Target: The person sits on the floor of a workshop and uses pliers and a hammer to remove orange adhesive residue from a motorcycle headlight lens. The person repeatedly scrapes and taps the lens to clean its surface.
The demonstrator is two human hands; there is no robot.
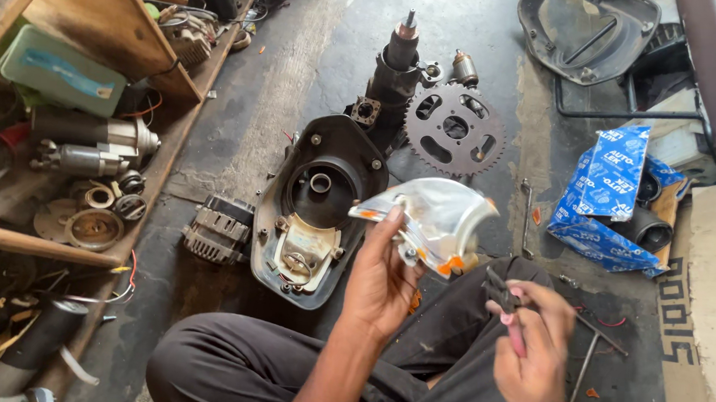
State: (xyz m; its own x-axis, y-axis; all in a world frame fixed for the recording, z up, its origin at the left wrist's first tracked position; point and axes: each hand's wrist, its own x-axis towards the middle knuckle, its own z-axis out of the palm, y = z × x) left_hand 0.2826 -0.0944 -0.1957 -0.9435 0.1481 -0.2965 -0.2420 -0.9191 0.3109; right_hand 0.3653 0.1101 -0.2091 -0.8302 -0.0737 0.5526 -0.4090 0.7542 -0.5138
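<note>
The silvery reflector housing [436, 218] is being held up in front of the person, above the lap, pinched at its lower left edge by the left hand [382, 281]; the thumb is pressing on its near face while the other fingers are curling behind it, so most of the shiny shell is sticking out to the right of and above the fingertips. Orange patches are showing along its bottom edge. The right hand [535, 348] is closing round a pair of red-handled pliers [507, 305], whose dark nose is pointing up and left towards the housing's lower rim, close to it though whether it is touching cannot be told. Both hands are hovering over the person's dark-trousered knees [282, 362]. Just beyond the left hand, a black headlight casing [316, 207] is lying open-side up on the concrete floor [301, 48], with a finned alternator [218, 230] beside it. Farther out, a toothed sprocket [455, 128] is resting by a dark motor shaft [395, 67], and blue cartons [611, 196] are lying to the right.
</note>
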